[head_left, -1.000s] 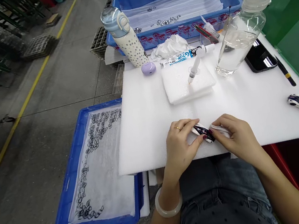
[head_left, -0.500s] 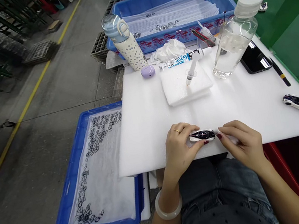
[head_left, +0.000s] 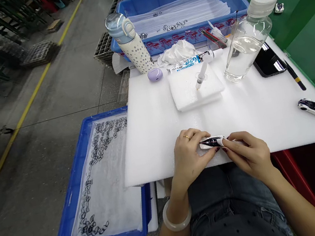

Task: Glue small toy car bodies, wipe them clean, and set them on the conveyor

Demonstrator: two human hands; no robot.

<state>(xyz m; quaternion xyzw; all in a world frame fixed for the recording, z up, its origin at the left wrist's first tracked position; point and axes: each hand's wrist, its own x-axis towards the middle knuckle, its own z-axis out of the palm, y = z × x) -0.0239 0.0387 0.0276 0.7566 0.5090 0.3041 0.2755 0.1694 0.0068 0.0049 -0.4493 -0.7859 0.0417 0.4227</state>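
My left hand [head_left: 190,155] and right hand [head_left: 247,154] pinch a small toy car [head_left: 212,142] between them on the white foam board [head_left: 254,113].

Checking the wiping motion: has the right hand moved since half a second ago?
Yes. The right hand has shifted left along the white board, closing onto the toy car.

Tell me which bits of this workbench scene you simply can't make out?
All in the head view:
- Toy car: its underside and rear are covered by the left hand and right hand.
- Right hand's fingers: whether they pinch something white is too small to tell.
- Glue tube: print too small to read.
- Small dark parts in the blue tray: too small to identify.
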